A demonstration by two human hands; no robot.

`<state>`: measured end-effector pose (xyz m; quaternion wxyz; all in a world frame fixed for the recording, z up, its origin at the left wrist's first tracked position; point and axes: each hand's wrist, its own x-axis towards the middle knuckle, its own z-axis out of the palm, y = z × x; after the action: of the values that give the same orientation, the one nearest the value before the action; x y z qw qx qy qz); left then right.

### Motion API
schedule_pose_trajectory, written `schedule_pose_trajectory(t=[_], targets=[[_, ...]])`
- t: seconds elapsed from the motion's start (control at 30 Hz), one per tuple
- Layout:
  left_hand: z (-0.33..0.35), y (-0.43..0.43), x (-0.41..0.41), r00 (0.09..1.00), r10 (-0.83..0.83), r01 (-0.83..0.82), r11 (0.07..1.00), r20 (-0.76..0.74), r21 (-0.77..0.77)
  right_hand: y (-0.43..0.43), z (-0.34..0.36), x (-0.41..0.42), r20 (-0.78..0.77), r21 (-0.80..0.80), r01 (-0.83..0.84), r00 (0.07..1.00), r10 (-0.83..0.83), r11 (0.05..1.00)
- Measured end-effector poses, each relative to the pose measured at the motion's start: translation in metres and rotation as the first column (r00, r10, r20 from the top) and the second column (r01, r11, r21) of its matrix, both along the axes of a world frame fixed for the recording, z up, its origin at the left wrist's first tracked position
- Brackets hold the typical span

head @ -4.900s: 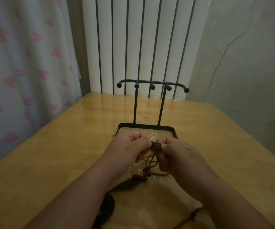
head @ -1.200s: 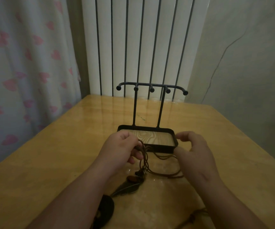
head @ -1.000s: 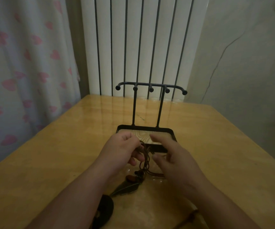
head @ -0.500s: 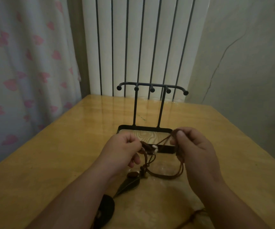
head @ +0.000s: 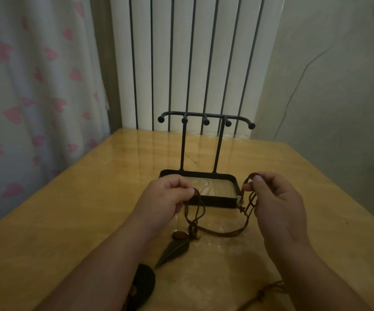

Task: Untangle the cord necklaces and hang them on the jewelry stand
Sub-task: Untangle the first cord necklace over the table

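Status: the task was judged to be in its early, untangling stage; no hanging had been done. The jewelry stand [head: 206, 116] stood upright on the table [head: 74, 216] beyond both hands; its top bar and all five knobbed pegs were bare; its base tray held nothing visible.

The cord necklaces [head: 217, 231] were not yet fully separated, as far as could be seen; several brown strands ran together below the left hand [head: 167, 197] and again beside the right hand [head: 275, 198]. A second cord [head: 269, 290] lay on the table at the lower right edge, well apart from the held strands. A dark round object [head: 142, 286] lay beside the left forearm; its nature could not be told.

Grip, left hand: thumb and forefinger pinched the strands at the fingertips; the other fingers were curled under.

Grip, right hand: thumb and forefinger pinched a small loop of cord; further strands and a pale bead [head: 239, 199] hung just beside the palm.

Position of the work: one strand sagged in a slack arc between the two pinch points, in front of the tray's near wall. The feather pendant [head: 174, 251] and an oval bead [head: 179, 235] lay on the table below the left hand.

Remaining, by judgement: free each necklace; lift each loop over a peg.
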<state>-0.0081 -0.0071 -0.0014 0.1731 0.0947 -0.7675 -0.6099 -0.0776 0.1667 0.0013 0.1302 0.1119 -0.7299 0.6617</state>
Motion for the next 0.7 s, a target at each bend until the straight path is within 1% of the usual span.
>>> schedule_pose_trajectory(t=[0.07, 0.1, 0.17, 0.2, 0.23, 0.27, 0.33, 0.4, 0.43, 0.5, 0.57, 0.63, 0.7], targets=[[0.000, 0.001, 0.001, 0.999, -0.032, 0.030, 0.998, -0.030, -0.050, 0.000, -0.001, -0.002, -0.002, 0.073, -0.030, 1.000, 0.030, 0.997], [0.000, 0.001, 0.002, 0.998, -0.044, 0.041, 0.996, -0.040, -0.074, 0.000, -0.003, -0.003, 0.001, 0.161, -0.038, 0.999, 0.038, 0.986], [-0.001, 0.003, 0.002, 0.997, -0.052, 0.046, 0.993, -0.053, -0.108, -0.001, -0.007, -0.006, -0.009, 0.363, 0.002, 1.000, 0.001, 0.932], [-0.001, 0.003, 0.002, 0.997, -0.048, 0.041, 0.992, -0.059, -0.117, -0.002, -0.007, -0.004, -0.023, 0.403, 0.017, 1.000, -0.008, 0.915], [-0.001, 0.004, 0.002, 0.997, -0.039, 0.031, 0.992, -0.064, -0.124, -0.004, -0.007, -0.002, -0.028, 0.407, 0.003, 1.000, 0.010, 0.914], [-0.002, 0.004, 0.002, 0.997, -0.030, 0.021, 0.991, -0.066, -0.133, -0.006, -0.007, 0.002, -0.022, 0.390, -0.047, 0.998, 0.060, 0.920], [-0.003, 0.004, 0.001, 0.998, -0.021, 0.011, 0.989, -0.063, -0.150, -0.010, -0.007, 0.009, 0.054, 0.345, -0.238, 0.971, 0.235, 0.908], [-0.003, 0.004, 0.001, 0.998, -0.028, 0.018, 0.987, -0.062, -0.159, -0.014, -0.009, 0.013, 0.141, 0.338, -0.412, 0.911, 0.387, 0.846], [-0.003, 0.004, 0.000, 0.998, -0.031, 0.021, 0.988, -0.063, -0.155, -0.016, -0.010, 0.014, 0.165, 0.357, -0.459, 0.888, 0.429, 0.814], [-0.002, 0.003, 0.000, 0.997, -0.030, 0.022, 0.991, -0.064, -0.130, -0.018, -0.012, 0.016, 0.173, 0.402, -0.474, 0.879, 0.444, 0.783], [-0.003, 0.003, -0.002, 0.999, -0.027, 0.023, 0.995, -0.046, -0.096, -0.018, -0.010, 0.015, 0.174, 0.410, -0.447, 0.894, 0.413, 0.795], [-0.005, 0.004, -0.004, 0.999, -0.044, 0.043, 0.997, -0.014, -0.057, -0.016, -0.006, 0.015, 0.239, 0.329, -0.465, 0.883, 0.404, 0.822], [-0.006, 0.004, -0.005, 0.998, -0.055, 0.054, 0.996, -0.010, -0.068, -0.015, -0.002, 0.016, 0.297, 0.270, -0.479, 0.866, 0.402, 0.835]])
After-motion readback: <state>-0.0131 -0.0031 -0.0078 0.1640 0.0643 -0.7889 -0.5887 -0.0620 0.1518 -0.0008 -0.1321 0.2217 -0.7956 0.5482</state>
